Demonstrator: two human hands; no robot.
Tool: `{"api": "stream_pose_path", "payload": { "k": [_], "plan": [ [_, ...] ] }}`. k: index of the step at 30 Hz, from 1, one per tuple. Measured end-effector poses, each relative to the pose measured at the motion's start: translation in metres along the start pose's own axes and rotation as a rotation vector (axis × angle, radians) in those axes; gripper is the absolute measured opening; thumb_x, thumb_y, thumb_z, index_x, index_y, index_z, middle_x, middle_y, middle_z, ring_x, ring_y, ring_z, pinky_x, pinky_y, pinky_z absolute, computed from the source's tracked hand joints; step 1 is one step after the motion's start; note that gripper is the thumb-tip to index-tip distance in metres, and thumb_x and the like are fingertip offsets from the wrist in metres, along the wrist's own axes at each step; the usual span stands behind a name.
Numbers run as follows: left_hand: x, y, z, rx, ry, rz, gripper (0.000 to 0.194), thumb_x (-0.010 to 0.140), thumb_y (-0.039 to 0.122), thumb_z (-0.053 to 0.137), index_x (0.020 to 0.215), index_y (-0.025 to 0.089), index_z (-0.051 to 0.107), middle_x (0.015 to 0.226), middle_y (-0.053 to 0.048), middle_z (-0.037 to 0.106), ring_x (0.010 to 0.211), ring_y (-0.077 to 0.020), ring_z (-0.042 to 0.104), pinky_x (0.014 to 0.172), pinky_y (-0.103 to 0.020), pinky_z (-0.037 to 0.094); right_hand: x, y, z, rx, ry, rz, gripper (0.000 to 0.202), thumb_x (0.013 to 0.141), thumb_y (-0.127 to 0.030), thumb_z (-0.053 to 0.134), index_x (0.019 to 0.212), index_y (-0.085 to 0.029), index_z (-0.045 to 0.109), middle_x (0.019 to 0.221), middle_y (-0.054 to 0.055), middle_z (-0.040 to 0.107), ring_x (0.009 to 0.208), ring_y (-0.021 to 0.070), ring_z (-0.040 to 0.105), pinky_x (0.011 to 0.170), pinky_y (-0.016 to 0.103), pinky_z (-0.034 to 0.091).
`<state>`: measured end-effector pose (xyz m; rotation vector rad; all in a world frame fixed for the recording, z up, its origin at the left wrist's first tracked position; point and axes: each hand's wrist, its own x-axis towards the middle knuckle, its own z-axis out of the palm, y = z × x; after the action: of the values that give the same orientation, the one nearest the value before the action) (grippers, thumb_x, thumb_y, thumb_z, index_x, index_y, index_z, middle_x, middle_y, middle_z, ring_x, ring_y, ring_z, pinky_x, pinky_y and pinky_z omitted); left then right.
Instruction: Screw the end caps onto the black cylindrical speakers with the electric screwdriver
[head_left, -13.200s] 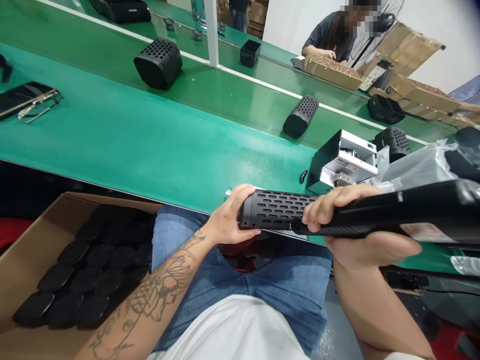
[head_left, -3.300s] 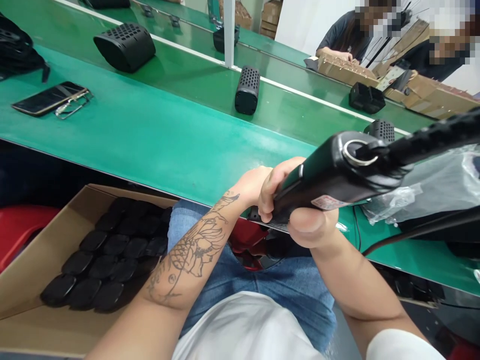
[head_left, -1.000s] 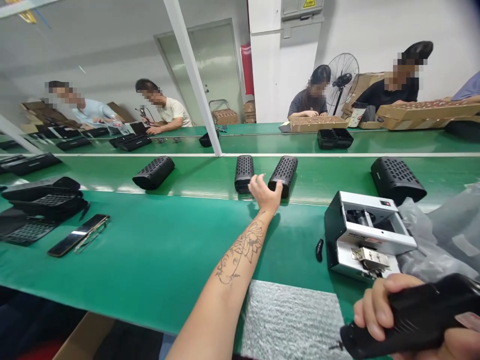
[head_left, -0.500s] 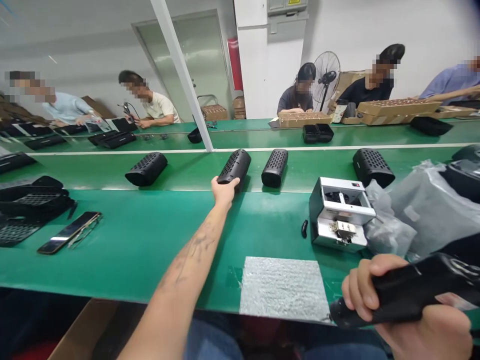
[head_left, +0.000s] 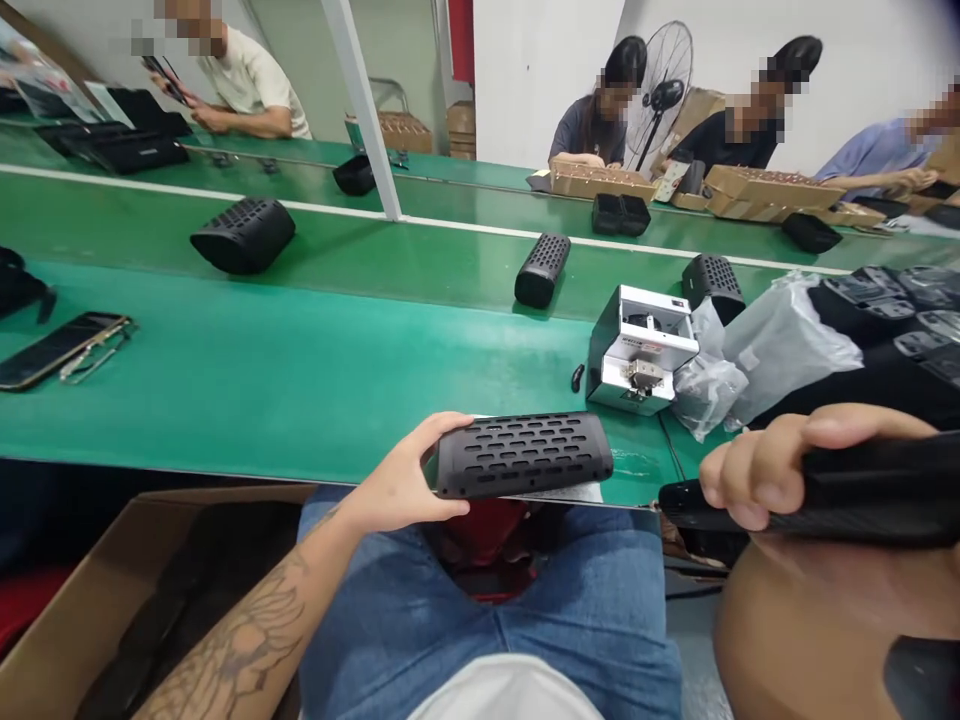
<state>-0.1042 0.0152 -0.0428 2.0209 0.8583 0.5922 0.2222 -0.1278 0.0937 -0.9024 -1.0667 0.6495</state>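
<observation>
My left hand (head_left: 401,480) grips one end of a black speaker housing (head_left: 525,455) with rows of slots. The housing lies sideways at the bench's front edge, over a pale foam sheet (head_left: 574,492) that it mostly hides. On the right, my right hand (head_left: 780,465) is wrapped round a black electric screwdriver (head_left: 877,490), whose nose points left toward the housing. A gap separates the tool's nose from the housing. Behind them stands a small white and black screw feeder (head_left: 641,350).
More slotted housings (head_left: 244,235) sit on the green belt (head_left: 420,260). Clear plastic bags (head_left: 780,345) and black parts crowd the right. A phone (head_left: 56,350) and glasses (head_left: 97,350) lie left. An open carton (head_left: 82,590) is below the bench. Several co-workers sit opposite.
My left hand has drawn the housing from the belt to the front edge and turned it sideways. My right hand keeps its hold on the screwdriver. The view has tilted down.
</observation>
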Motion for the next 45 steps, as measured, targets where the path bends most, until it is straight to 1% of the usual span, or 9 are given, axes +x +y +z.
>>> {"api": "stream_pose_path", "payload": {
  "k": [5, 8, 14, 25, 30, 35, 37, 42, 45],
  "plan": [
    [0.009, 0.005, 0.011, -0.052, -0.081, 0.086, 0.092, 0.067, 0.022, 0.084, 0.148, 0.028, 0.042, 0.154, -0.01, 0.045, 0.14, -0.031, 0.049, 0.122, -0.047, 0.039, 0.001, 0.006, 0.014, 0.036, 0.019, 0.004, 0.051, 0.067, -0.069, 0.082, 0.088, -0.023, 0.075, 0.055, 0.0, 0.062, 0.04, 0.0202, 0.055, 0.044, 0.039, 0.049],
    [0.009, 0.003, 0.014, -0.092, -0.092, 0.097, 0.091, 0.069, 0.021, 0.082, 0.15, 0.028, 0.039, 0.153, -0.009, 0.045, 0.139, -0.0296, 0.049, 0.121, -0.045, 0.04, 0.005, 0.02, 0.018, 0.057, -0.041, 0.002, 0.058, 0.064, -0.075, 0.08, 0.087, -0.022, 0.075, 0.055, 0.001, 0.064, 0.041, 0.0214, 0.058, 0.046, 0.038, 0.05],
    [0.009, 0.002, 0.015, -0.121, -0.082, 0.11, 0.091, 0.07, 0.024, 0.083, 0.15, 0.029, 0.04, 0.154, -0.009, 0.045, 0.14, -0.0308, 0.049, 0.12, -0.045, 0.04, 0.006, 0.042, 0.011, 0.097, -0.139, -0.037, 0.053, 0.072, -0.069, 0.076, 0.094, -0.021, 0.074, 0.057, 0.002, 0.064, 0.042, 0.0206, 0.059, 0.046, 0.037, 0.049],
    [0.01, 0.001, 0.015, -0.064, -0.047, 0.119, 0.091, 0.068, 0.027, 0.084, 0.149, 0.029, 0.044, 0.15, -0.009, 0.051, 0.136, -0.0318, 0.054, 0.116, -0.046, 0.047, 0.005, 0.036, 0.02, 0.079, -0.094, 0.022, 0.051, 0.068, -0.072, 0.079, 0.081, -0.023, 0.072, 0.055, 0.002, 0.061, 0.041, 0.0208, 0.056, 0.044, 0.038, 0.048],
    [0.01, 0.002, 0.015, -0.041, -0.042, 0.108, 0.091, 0.067, 0.025, 0.083, 0.149, 0.028, 0.044, 0.151, -0.009, 0.05, 0.137, -0.032, 0.053, 0.118, -0.046, 0.045, 0.012, 0.042, 0.014, 0.113, -0.193, 0.075, 0.046, 0.069, -0.068, 0.08, 0.08, -0.024, 0.072, 0.054, 0.001, 0.06, 0.039, 0.0191, 0.055, 0.043, 0.037, 0.048],
    [0.01, 0.001, 0.014, -0.03, -0.05, 0.096, 0.092, 0.066, 0.024, 0.083, 0.149, 0.027, 0.043, 0.153, -0.009, 0.047, 0.138, -0.0316, 0.051, 0.119, -0.046, 0.043, 0.02, 0.049, 0.001, 0.13, -0.387, 0.054, 0.038, 0.075, -0.058, 0.078, 0.09, -0.023, 0.074, 0.059, 0.003, 0.065, 0.041, 0.021, 0.059, 0.044, 0.04, 0.051],
    [0.01, 0.0, 0.014, -0.027, -0.049, 0.092, 0.092, 0.066, 0.024, 0.084, 0.148, 0.027, 0.043, 0.153, -0.009, 0.047, 0.138, -0.0318, 0.051, 0.119, -0.046, 0.042, 0.022, 0.052, -0.002, 0.138, -0.436, 0.043, 0.043, 0.076, -0.063, 0.076, 0.093, -0.023, 0.075, 0.06, 0.004, 0.065, 0.042, 0.021, 0.059, 0.044, 0.04, 0.052],
    [0.01, -0.001, 0.016, -0.05, -0.041, 0.094, 0.094, 0.065, 0.025, 0.085, 0.149, 0.028, 0.043, 0.152, -0.009, 0.048, 0.137, -0.0322, 0.052, 0.119, -0.046, 0.043, 0.016, 0.053, 0.003, 0.131, -0.46, 0.038, 0.055, 0.072, -0.076, 0.073, 0.093, -0.025, 0.076, 0.057, 0.003, 0.065, 0.041, 0.0199, 0.058, 0.043, 0.039, 0.051],
    [0.01, 0.0, 0.017, -0.077, -0.022, 0.113, 0.092, 0.067, 0.027, 0.085, 0.15, 0.028, 0.044, 0.152, -0.009, 0.049, 0.139, -0.0326, 0.051, 0.12, -0.047, 0.042, 0.015, 0.043, 0.005, 0.1, -0.352, 0.037, 0.053, 0.072, -0.074, 0.073, 0.091, -0.024, 0.075, 0.056, 0.003, 0.063, 0.04, 0.0206, 0.057, 0.043, 0.04, 0.05]
  ]
}}
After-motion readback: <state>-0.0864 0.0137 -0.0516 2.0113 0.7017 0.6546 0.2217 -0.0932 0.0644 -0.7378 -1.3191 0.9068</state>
